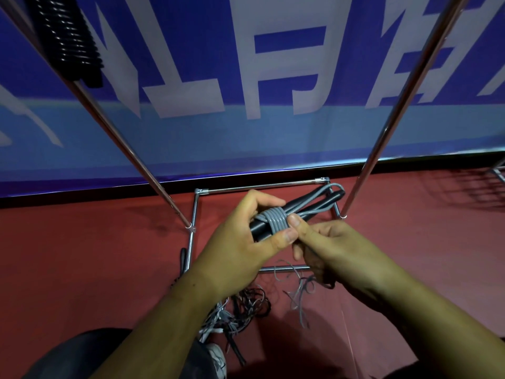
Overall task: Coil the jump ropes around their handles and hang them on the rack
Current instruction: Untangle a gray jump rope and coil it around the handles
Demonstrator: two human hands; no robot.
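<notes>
Two forearms reach in from 6 o'clock, and the left hand [240, 236] has its grip closed around a pair of black handles [261, 231] pointing toward 2 o'clock, its thumb laid on the gray rope [274, 221] wound round them, likely so the turns cannot slip. At 3 o'clock of that coil the right hand [336, 247] pinches the rope with thumb and curled fingers, seemingly to hold it taut for another turn or a tuck. This bundle is held between the uprights of the rack [404, 105], with a loose pile of ropes [237, 310] on the floor [82, 255] at 6 o'clock and a black coiled rope [71, 42] already hanging at 11 o'clock.
</notes>
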